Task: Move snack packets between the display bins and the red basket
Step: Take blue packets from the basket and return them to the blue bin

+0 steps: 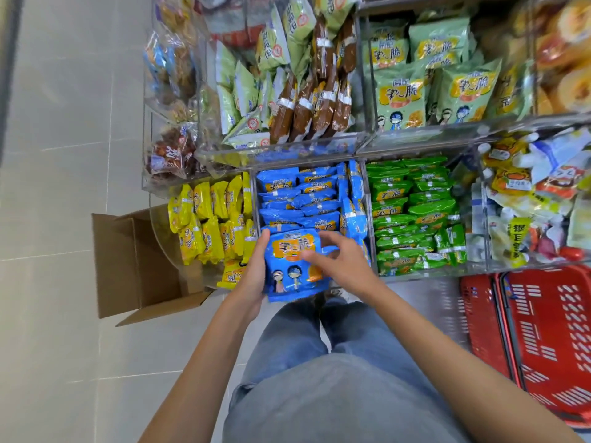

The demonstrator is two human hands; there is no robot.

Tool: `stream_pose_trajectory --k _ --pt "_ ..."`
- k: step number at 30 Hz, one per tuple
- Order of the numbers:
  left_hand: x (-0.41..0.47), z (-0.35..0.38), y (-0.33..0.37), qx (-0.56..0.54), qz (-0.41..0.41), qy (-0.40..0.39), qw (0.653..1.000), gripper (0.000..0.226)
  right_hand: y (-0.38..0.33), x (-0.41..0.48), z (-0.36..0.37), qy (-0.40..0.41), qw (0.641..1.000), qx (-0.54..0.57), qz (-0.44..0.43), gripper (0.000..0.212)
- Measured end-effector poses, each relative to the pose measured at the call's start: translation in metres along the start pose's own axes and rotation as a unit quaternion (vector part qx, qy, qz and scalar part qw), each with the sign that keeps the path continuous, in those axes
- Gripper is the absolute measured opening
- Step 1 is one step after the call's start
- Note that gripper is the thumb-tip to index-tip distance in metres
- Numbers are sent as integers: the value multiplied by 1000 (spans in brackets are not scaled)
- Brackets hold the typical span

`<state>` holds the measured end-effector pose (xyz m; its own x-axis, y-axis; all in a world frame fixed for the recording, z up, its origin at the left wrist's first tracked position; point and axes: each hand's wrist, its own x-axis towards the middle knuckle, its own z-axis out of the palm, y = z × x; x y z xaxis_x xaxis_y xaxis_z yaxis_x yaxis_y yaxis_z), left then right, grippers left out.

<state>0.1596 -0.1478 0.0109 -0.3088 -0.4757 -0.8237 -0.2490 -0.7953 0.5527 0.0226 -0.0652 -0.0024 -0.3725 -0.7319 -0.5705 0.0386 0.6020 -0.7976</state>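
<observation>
Blue snack packet [292, 266] is held face-up just over the near edge of the blue bin [367, 199]. The fingers [264, 239] of the left hand [256, 273] are clamped round its left edge, while the fingers [315, 255] of the right hand [343, 265] lie spread across its face, too blurred to tell whether they grip or merely rest. The slick film could slip from that one-sided hold if the right hand lets go, dropping the packet to the floor or among the yellow packets [208, 219] alongside. Since the red basket [543, 330] stands well off to the right, a hurried swing across could also catch the bin's front wall.
</observation>
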Motion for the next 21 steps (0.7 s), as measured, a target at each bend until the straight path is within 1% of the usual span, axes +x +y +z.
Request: stream_pose_trajectory --k 1,2,3,4,5,7,9,11,12,13,14,15,16,17,19,21 --pt "1 0 5 7 6 -4 1000 54 -9 2 1 -1 1000 3 -2 44" --pt "1 -1 10 21 16 -1 1000 57 -17 4 1 -1 1000 18 -5 34" --pt "1 -2 15 39 28 8 999 57 -23 9 -1 -7 999 36 -6 21" --pt "0 -4 20 54 36 22 998 55 -28 12 -3 -20 999 46 -2 13" --pt "-1 -7 23 65 37 33 997 53 -32 16 -6 -36 998 52 7 11" --pt "2 -13 29 82 34 65 994 55 -38 24 -10 -55 995 74 36 17" --pt "3 -17 34 92 48 106 989 57 -41 33 -16 -48 994 85 52 31" --pt "3 -23 38 83 68 128 986 49 -45 44 -21 -31 993 93 60 52" --pt "5 -26 39 71 72 134 986 42 -48 49 -25 -23 993 105 59 57" --pt "6 -29 40 57 72 139 986 32 -52 56 -27 -18 992 116 49 55" --pt "8 -32 40 47 71 146 986 23 -58 62 -29 -14 992 119 32 46" --pt "9 -35 40 40 68 154 985 18 -61 71 -29 -5 995 103 10 33" --pt "11 -38 40 33 60 160 985 18 -65 78 -28 10 997 79 -11 23" --pt "13 -40 40 27 51 165 985 19 -68 86 -24 32 998 51 -34 22" --pt "16 -42 41 22 43 170 984 20 -71 101 -13 82 994 11 -72 26" --pt "19 -43 43 19 35 175 984 23 -68 114 1 114 989 -14 -91 25"
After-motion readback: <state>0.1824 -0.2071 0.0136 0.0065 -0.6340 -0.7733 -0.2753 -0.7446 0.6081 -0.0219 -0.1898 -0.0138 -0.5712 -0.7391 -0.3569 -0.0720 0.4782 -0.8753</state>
